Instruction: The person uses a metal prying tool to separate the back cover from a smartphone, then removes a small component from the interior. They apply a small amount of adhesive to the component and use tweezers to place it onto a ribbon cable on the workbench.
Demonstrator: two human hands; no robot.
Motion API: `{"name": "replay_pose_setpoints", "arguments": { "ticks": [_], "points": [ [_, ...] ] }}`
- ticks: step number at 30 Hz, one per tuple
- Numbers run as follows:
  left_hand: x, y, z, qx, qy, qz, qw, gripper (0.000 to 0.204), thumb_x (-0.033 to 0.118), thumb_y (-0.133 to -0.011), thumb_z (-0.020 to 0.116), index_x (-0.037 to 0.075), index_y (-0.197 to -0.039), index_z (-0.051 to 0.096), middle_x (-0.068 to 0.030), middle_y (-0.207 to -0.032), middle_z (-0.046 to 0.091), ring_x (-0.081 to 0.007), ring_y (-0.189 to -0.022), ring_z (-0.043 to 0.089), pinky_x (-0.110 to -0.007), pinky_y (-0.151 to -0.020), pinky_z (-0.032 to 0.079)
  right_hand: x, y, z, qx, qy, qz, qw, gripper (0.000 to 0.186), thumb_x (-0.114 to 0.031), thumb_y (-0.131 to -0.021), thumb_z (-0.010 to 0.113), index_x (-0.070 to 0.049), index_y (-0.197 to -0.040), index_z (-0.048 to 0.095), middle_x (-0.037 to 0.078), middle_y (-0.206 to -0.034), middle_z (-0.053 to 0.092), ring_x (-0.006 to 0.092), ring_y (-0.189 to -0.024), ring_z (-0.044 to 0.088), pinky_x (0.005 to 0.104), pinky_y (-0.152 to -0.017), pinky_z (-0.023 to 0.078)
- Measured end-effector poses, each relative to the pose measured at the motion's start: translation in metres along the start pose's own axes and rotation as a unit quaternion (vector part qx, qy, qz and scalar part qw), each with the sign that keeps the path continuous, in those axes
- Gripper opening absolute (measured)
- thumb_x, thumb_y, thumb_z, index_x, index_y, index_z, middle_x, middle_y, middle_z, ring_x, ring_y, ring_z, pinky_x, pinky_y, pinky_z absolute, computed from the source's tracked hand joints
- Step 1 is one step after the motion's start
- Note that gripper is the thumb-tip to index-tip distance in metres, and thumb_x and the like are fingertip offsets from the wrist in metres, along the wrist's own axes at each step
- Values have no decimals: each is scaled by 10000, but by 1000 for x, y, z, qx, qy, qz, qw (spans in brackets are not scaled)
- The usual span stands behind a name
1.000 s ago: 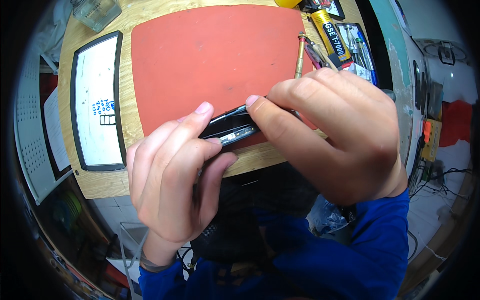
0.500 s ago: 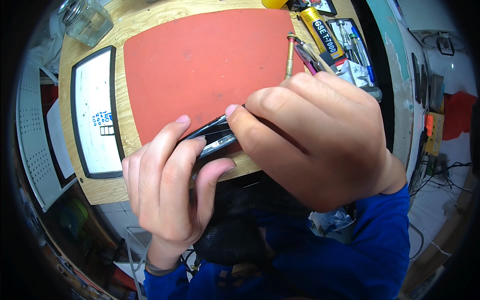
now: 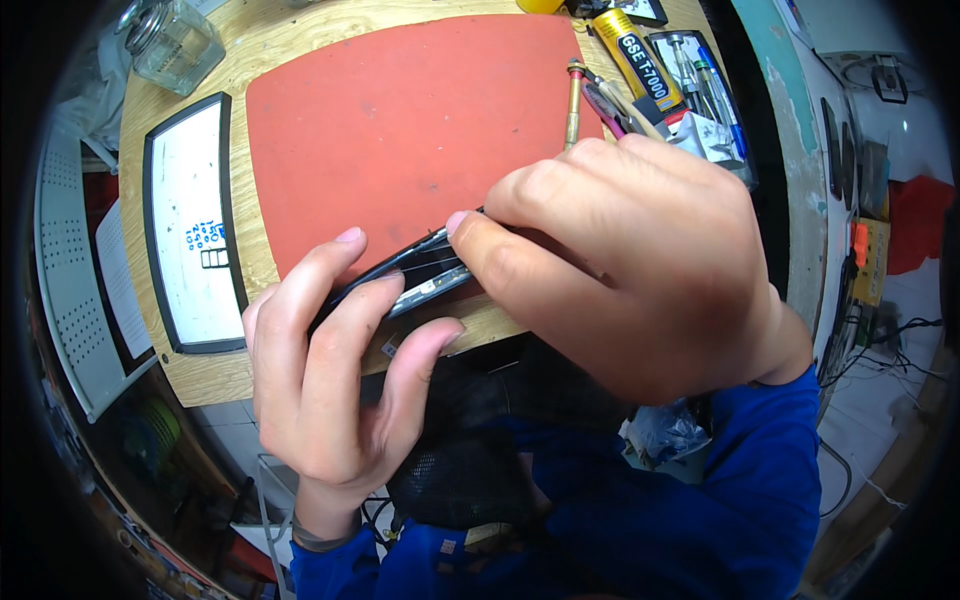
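A dark, slim device like a phone (image 3: 428,284) is held tilted over the front of the red mat (image 3: 400,120), a gap along its edge showing small metallic parts inside. My left hand (image 3: 335,370) grips its left end with curled fingers, its thumb bent below. My right hand (image 3: 610,265) pinches the right end, thumb tip on the upper edge. Whether it also holds a thin tool is hidden.
A framed white board (image 3: 185,300) lies left on the wooden desk (image 3: 190,380), below a glass jar (image 3: 185,60). At back right are a yellow tube (image 3: 640,65), a brass screwdriver (image 3: 574,100) and a tray of tools (image 3: 705,85). A cluttered ledge runs along the right.
Both hands and the device appear further left than a second ago, with the desk also shifted slightly in view. Both hands keep hold of the device.
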State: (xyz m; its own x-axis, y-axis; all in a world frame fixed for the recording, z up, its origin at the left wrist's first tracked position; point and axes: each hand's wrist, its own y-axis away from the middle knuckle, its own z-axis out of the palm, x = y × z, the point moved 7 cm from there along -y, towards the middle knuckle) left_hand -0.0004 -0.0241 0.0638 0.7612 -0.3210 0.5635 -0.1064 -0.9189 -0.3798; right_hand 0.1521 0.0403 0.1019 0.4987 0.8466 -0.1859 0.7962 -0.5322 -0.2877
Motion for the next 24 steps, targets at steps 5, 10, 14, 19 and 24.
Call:
{"name": "replay_pose_setpoints", "arguments": {
  "ticks": [5, 10, 14, 19, 24],
  "points": [
    [-3, 4, -1, 40, 64, 14, 997, 402, 50, -800, 911, -57, -1133, 712, -289, -1280, 701, -392, -1145, 716, -438, -980, 589, 1, 1, 0, -5, 11, -10, 1000, 241, -196, -818, 736, -68, -1014, 790, 41, -890, 708, 185, -689, 666, 302, -575, 478],
    [0, 0, 1, 39, 41, 29, 998, 382, 113, -800, 920, -27, -1095, 721, -260, -1225, 722, -367, -1055, 711, -436, -912, 553, 1, 0, -1, 0, 7, -13, 1000, 237, -196, -816, 735, -61, -1002, 791, 44, -888, 713, 187, -694, 670, 308, -574, 480],
    [4, -5, 0, -25, 2, -2, 1000, 337, 83, -856, 868, -50, -1126, 714, -284, -1284, 705, -388, -1181, 696, -455, -1006, 548, 2, 1, -2, -5, -1, -9, 1000, 236, -192, -813, 733, -54, -995, 791, 49, -887, 715, 189, -696, 671, 309, -573, 482],
    [17, -8, -3, -59, -66, -7, 996, 296, 66, -842, 842, -48, -1099, 748, -260, -1299, 715, -380, -1188, 685, -462, -1023, 526, -3, 3, -2, -7, 7, 6, 1000, 235, -194, -818, 739, -50, -997, 790, 50, -894, 712, 189, -682, 660, 308, -564, 481],
    [14, -7, -1, -22, -10, -16, 1000, 272, 17, -822, 811, -57, -1077, 753, -255, -1297, 718, -387, -1157, 698, -477, -1027, 542, -9, 3, -3, -22, 29, 56, 998, 202, -179, -844, 742, -63, -1005, 783, 30, -876, 684, 180, -650, 637, 296, -535, 473]
  ]
}}
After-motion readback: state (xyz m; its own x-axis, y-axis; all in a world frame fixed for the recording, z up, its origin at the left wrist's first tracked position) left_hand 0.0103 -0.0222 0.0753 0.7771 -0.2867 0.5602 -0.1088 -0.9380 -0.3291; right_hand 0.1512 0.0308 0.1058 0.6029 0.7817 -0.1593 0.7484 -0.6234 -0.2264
